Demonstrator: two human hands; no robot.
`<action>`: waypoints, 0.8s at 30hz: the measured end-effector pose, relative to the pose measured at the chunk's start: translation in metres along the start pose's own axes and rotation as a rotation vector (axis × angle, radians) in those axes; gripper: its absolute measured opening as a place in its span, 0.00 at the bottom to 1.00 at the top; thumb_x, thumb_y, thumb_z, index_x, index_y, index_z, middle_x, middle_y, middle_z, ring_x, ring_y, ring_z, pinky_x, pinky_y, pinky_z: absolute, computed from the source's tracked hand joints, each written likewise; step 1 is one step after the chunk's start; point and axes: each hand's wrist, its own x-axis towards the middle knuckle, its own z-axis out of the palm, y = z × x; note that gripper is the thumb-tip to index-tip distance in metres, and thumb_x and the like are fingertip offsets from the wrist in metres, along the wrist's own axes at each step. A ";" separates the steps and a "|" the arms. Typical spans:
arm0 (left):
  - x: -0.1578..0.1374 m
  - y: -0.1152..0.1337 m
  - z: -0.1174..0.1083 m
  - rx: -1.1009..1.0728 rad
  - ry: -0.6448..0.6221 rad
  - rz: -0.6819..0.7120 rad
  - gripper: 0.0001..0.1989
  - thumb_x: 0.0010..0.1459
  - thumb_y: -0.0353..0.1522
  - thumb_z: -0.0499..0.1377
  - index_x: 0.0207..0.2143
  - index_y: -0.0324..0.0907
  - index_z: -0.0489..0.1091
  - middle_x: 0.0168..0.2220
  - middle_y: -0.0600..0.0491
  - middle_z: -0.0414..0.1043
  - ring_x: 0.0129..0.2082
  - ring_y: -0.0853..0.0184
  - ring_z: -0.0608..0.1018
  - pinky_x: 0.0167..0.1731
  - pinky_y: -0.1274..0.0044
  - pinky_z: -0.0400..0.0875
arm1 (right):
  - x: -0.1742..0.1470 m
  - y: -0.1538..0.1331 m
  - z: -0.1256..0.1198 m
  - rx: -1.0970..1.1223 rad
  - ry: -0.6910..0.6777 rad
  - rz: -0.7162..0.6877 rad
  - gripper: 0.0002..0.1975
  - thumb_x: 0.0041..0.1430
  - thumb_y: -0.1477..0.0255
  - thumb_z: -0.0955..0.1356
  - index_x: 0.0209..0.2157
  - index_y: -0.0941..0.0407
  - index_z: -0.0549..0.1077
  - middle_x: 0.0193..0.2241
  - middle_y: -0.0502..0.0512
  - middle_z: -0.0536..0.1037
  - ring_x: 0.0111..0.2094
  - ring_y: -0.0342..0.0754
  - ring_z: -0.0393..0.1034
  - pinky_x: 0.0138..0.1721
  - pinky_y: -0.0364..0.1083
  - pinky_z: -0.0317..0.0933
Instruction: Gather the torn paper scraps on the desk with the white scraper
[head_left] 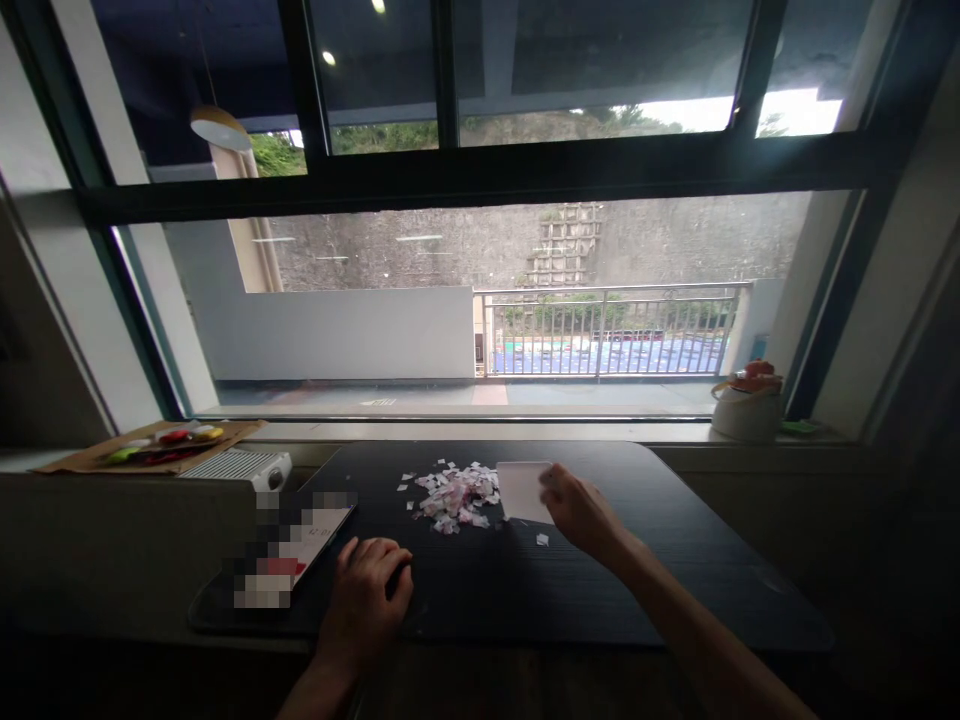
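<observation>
My right hand [574, 505] pinches the right edge of a pale rectangular card [519, 490], which stands tilted over the black table. The card's left edge touches or nearly touches a heap of small white and pinkish paper scraps [459, 495]; contact is hard to tell. Below the card, one loose scrap [542, 540] lies apart from the heap. My left hand [371, 585] rests palm down near the table's front edge, fingers loosely bent and thumb apart, with nothing visible in it. Just left of that hand lies a flat object, partly pixelated, with a pale face [319, 535].
The black table [637, 600] stands against a window sill. A white container with an orange top [748, 405] sits on the sill at right. At left are brown paper with colourful items [169, 440] and a white slatted appliance [244, 467]. A railing [607, 330] shows outside.
</observation>
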 end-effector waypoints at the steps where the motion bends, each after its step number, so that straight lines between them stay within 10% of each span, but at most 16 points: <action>1: 0.000 0.000 0.000 0.000 0.003 0.000 0.08 0.53 0.32 0.52 0.31 0.46 0.71 0.33 0.54 0.74 0.38 0.62 0.74 0.50 0.60 0.56 | -0.006 0.004 -0.006 -0.016 0.000 0.020 0.10 0.59 0.75 0.58 0.39 0.60 0.67 0.30 0.59 0.77 0.27 0.49 0.71 0.26 0.43 0.59; 10: -0.002 -0.006 0.006 0.021 0.049 0.028 0.08 0.53 0.33 0.53 0.32 0.47 0.72 0.34 0.54 0.74 0.37 0.63 0.75 0.50 0.61 0.56 | -0.050 0.048 -0.044 -0.004 0.058 0.228 0.05 0.52 0.71 0.62 0.33 0.54 0.67 0.24 0.51 0.75 0.25 0.47 0.69 0.26 0.43 0.57; 24: -0.003 -0.012 0.007 0.037 0.074 0.071 0.09 0.52 0.35 0.53 0.32 0.47 0.72 0.33 0.54 0.75 0.36 0.62 0.76 0.49 0.62 0.57 | -0.075 0.110 -0.041 0.704 -0.083 0.444 0.17 0.38 0.65 0.68 0.33 0.57 0.72 0.28 0.53 0.79 0.31 0.52 0.74 0.30 0.47 0.66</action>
